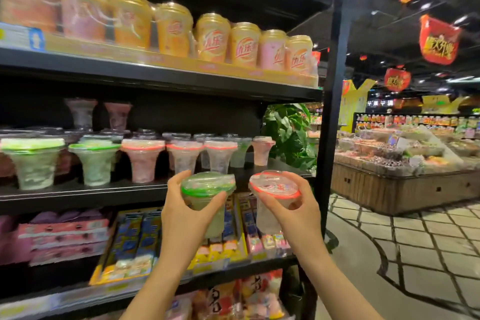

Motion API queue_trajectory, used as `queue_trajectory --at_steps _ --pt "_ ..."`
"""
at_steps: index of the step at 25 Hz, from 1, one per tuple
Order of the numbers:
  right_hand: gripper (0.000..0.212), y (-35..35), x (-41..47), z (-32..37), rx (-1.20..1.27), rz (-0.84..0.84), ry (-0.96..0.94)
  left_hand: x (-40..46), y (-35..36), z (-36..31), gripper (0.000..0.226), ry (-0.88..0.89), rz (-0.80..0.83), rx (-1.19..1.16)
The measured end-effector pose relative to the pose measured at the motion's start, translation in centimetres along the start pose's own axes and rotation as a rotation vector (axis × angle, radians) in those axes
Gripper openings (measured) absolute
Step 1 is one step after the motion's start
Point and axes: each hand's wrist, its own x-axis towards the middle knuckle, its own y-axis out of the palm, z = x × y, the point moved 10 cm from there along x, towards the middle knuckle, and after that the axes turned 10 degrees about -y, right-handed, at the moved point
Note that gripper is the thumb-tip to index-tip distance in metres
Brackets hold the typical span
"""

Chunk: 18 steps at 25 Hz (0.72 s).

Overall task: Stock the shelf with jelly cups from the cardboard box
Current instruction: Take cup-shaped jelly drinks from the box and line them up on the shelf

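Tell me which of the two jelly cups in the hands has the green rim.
The green-rimmed jelly cup is the one held in the left hand; the cup in the right hand has a red-rimmed lid.

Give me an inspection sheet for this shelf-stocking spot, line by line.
Surface: black middle shelf, bare at its right end.
Job's things: green-rimmed jelly cup and red-rimmed jelly cup, both held in front of the shelf; jelly cup row standing on it; cardboard box not in view.
Clutter: nothing seen.
Grippers: left hand grips the green-rimmed cup; right hand grips the red-rimmed cup.
Cables: nothing seen.
Surroundings: drink cups on the shelf above, snack packs below, potted plant, produce stand, tiled floor.
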Motion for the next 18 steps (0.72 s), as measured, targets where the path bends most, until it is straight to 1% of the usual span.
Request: queue_trajectory --at_steps 2,7,10,18 --pt "0.059 -1.6 2.0 -1.5 0.007 0.018 -0.011 0.6 3.1 -0.4 0.064 0.012 -0.013 0.022" --pt "0.054 -3.8 6.6 -4.3 -0.007 0.021 -0.029 2.9 9.2 -1.8 0.060 0.086 -0.062 0.138" --pt "0.048 -4.3 9.1 -5.6 -0.030 0.000 -0.056 4.8 11.9 -1.8 0.064 0.097 -0.096 0.173" --pt "0.054 -2.9 14.0 -10.5 -0.047 -0.031 -0.058 9.9 16.5 0.5 0.069 0.115 -0.097 0.166"
